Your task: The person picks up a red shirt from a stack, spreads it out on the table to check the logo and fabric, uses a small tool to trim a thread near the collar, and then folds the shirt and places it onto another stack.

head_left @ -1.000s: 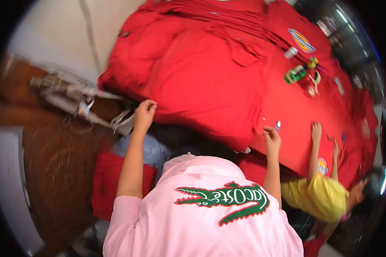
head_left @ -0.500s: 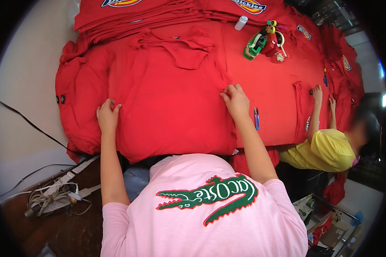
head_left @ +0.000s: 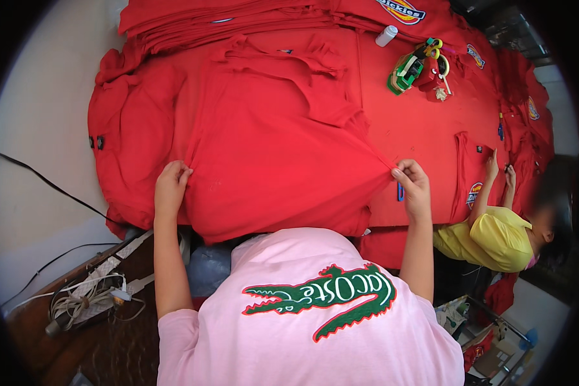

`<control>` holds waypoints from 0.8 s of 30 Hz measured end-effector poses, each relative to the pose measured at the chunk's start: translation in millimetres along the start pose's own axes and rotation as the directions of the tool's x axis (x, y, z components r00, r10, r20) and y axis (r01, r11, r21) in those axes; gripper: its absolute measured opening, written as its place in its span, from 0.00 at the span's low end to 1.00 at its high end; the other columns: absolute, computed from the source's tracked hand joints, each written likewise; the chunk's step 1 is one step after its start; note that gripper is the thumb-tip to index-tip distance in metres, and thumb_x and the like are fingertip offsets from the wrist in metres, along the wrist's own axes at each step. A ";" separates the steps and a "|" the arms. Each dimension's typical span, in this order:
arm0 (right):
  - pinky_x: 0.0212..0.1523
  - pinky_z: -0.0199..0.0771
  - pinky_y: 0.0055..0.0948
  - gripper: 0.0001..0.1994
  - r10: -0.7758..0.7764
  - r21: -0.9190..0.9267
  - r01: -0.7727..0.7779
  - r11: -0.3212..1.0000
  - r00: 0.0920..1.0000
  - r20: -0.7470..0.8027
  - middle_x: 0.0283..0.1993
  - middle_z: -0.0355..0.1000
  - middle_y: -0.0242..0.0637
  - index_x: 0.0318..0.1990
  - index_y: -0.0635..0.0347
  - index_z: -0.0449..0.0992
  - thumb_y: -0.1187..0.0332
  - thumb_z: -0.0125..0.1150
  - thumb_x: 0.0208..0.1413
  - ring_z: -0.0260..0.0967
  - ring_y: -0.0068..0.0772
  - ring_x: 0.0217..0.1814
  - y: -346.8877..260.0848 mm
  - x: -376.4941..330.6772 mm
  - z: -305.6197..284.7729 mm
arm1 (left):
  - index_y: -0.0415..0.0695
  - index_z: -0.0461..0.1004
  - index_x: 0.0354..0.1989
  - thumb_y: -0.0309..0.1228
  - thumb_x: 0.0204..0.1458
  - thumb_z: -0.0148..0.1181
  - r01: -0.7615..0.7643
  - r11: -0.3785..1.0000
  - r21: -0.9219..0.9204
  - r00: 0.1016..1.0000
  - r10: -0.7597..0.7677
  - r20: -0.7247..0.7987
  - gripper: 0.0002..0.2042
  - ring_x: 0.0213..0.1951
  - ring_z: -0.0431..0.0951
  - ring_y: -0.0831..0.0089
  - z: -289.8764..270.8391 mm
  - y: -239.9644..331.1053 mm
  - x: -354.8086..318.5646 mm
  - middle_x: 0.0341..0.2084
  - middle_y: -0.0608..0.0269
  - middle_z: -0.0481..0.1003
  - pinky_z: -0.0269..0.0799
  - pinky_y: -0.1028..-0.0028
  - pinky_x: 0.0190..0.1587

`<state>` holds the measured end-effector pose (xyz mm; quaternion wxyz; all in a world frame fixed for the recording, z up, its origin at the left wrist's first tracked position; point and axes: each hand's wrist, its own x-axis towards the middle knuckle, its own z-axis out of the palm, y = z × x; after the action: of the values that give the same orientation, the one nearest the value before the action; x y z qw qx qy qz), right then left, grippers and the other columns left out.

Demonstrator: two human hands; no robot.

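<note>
A red T-shirt (head_left: 270,167) lies spread on the red-covered table (head_left: 405,135), its neck and sleeves bunched at the far side. My left hand (head_left: 172,188) is closed on its left edge in a pinch. Pinched in my right hand (head_left: 415,185) is the shirt's right side, pulled out to the right into a taut point with creases running across the cloth. Blue thread snips (head_left: 401,192) lie just beside my right hand, partly covered by it.
Stacked red shirts (head_left: 225,16) stand at the far edge; crumpled red cloth (head_left: 135,122) lies at left. Green tape dispenser (head_left: 404,74), red dispenser (head_left: 436,83) and white bottle (head_left: 386,35) stand far right. A co-worker in yellow (head_left: 505,238) handles another shirt. Cables (head_left: 87,299) lie lower left.
My right hand has moved right and toward me, drawing the shirt's right side out over the table. My left hand stays at the left edge, shifted slightly in view. The whole view has shifted.
</note>
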<state>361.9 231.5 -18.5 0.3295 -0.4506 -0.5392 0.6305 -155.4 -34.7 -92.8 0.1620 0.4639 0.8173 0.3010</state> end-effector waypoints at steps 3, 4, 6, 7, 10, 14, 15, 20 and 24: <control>0.44 0.66 0.17 0.07 0.100 0.061 -0.109 0.992 0.984 0.147 0.33 0.69 0.22 0.37 0.57 0.74 0.76 0.69 0.57 0.67 0.14 0.38 -17.3 -30.4 -24.6 | 0.39 0.79 0.45 0.30 0.56 0.68 0.017 0.999 0.029 0.999 -0.018 0.040 0.11 0.34 0.79 0.61 2.1 13.3 -6.9 0.51 0.50 0.78 0.77 0.65 0.42; 0.45 0.65 0.17 0.08 0.134 0.076 -0.153 0.985 0.968 0.213 0.33 0.69 0.22 0.37 0.56 0.74 0.76 0.69 0.57 0.66 0.14 0.39 -19.8 -35.7 -28.8 | 0.39 0.79 0.46 0.32 0.56 0.68 0.029 0.999 0.042 0.999 -0.031 0.040 0.13 0.35 0.80 0.60 3.2 22.0 -8.8 0.53 0.50 0.77 0.77 0.65 0.44; 0.44 0.68 0.20 0.09 0.243 -0.109 -0.224 0.968 0.945 0.219 0.33 0.69 0.23 0.38 0.59 0.74 0.76 0.72 0.54 0.68 0.15 0.39 -15.2 -38.6 -34.2 | 0.40 0.77 0.48 0.39 0.56 0.69 0.073 0.990 0.123 0.996 -0.079 0.047 0.18 0.49 0.78 0.51 6.9 29.6 -15.1 0.59 0.45 0.73 0.74 0.59 0.55; 0.45 0.69 0.21 0.10 0.306 -0.266 -0.255 0.930 0.936 0.172 0.33 0.69 0.23 0.38 0.60 0.75 0.76 0.72 0.53 0.68 0.15 0.40 -6.6 -36.2 -37.5 | 0.41 0.77 0.49 0.40 0.56 0.69 0.049 0.981 0.186 0.998 -0.053 0.020 0.18 0.53 0.77 0.49 14.7 26.8 -18.2 0.60 0.44 0.71 0.72 0.57 0.58; 0.49 0.73 0.29 0.14 -0.041 -0.663 0.022 0.748 0.999 -0.014 0.40 0.74 0.34 0.45 0.64 0.75 0.76 0.72 0.53 0.73 0.28 0.45 32.3 -18.5 -37.2 | 0.39 0.77 0.44 0.42 0.54 0.70 0.051 0.973 0.226 0.998 -0.057 0.018 0.19 0.64 0.68 0.40 26.8 29.6 -22.5 0.66 0.39 0.66 0.65 0.49 0.66; 0.68 0.65 0.46 0.31 -0.449 -0.834 0.395 0.386 0.870 0.204 0.66 0.69 0.46 0.61 0.56 0.73 0.70 0.75 0.46 0.65 0.49 0.69 27.8 18.5 51.5 | 0.37 0.77 0.38 0.42 0.53 0.71 0.026 0.967 0.255 0.999 -0.013 -0.051 0.18 0.66 0.66 0.38 42.3 27.7 -32.1 0.68 0.37 0.63 0.62 0.48 0.67; 0.68 0.64 0.47 0.31 -0.446 -0.839 0.450 0.305 0.846 0.291 0.69 0.67 0.45 0.63 0.51 0.73 0.70 0.73 0.47 0.62 0.49 0.71 27.8 26.0 72.9 | 0.36 0.77 0.36 0.42 0.53 0.71 0.033 0.965 0.259 0.998 -0.017 -0.064 0.18 0.66 0.65 0.38 42.4 27.1 -35.7 0.68 0.37 0.63 0.62 0.48 0.67; 0.58 0.72 0.37 0.20 -0.396 -0.767 0.482 0.424 0.860 0.322 0.59 0.76 0.38 0.57 0.53 0.77 0.73 0.67 0.55 0.73 0.35 0.59 56.7 88.5 67.8 | 0.37 0.78 0.33 0.40 0.49 0.74 0.028 0.943 0.331 0.997 -0.052 0.063 0.17 0.72 0.58 0.41 7.6 35.8 -50.6 0.70 0.36 0.60 0.57 0.47 0.70; 0.48 0.73 0.23 0.12 -0.102 -0.152 0.102 0.983 0.995 0.011 0.46 0.80 0.29 0.52 0.60 0.78 0.67 0.65 0.64 0.74 0.19 0.46 48.5 132.2 46.3 | 0.39 0.81 0.31 0.38 0.44 0.76 0.160 0.863 0.480 0.890 -0.336 0.308 0.15 0.76 0.50 0.42 -22.0 45.7 -77.7 0.73 0.38 0.58 0.54 0.45 0.72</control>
<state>272.8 323.1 -93.4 0.3249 -0.4453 -0.6089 0.5705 -96.9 -91.0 -47.7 0.2463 0.4266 0.8701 -0.0124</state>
